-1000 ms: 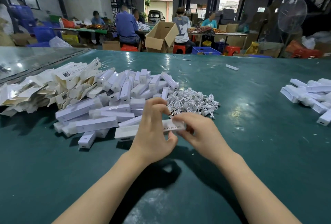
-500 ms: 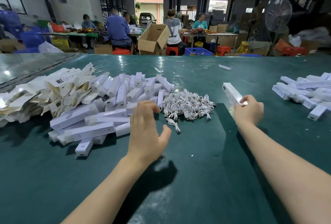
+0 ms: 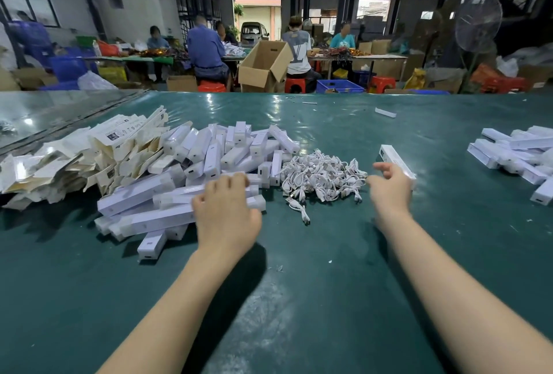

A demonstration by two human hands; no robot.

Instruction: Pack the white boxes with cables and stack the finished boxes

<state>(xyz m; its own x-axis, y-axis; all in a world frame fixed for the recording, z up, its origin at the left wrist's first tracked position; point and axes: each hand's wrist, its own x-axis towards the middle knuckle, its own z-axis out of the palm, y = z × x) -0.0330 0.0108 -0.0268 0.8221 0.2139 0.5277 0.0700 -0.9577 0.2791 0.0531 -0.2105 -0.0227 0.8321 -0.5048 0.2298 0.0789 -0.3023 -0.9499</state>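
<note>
The left hand (image 3: 227, 212) lay with fingers curled over a long white cardboard box (image 3: 158, 219) at the near edge of the heap of white boxes (image 3: 209, 152) on the dark green surface (image 3: 299, 298). A tangle of short white cables (image 3: 320, 176) lay just right of the heap. The blurred right hand (image 3: 390, 186) was beside the cables, with a single white box (image 3: 392, 156) just behind it; whether it gripped that box could not be told. Finished white boxes (image 3: 514, 152) lay far right.

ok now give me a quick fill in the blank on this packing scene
The left hand rests on a pile of white ___.
The white cables lie just ___ of that pile.
Beyond the table, workers sit on red ___.
Missing: boxes; right; stools.
</note>
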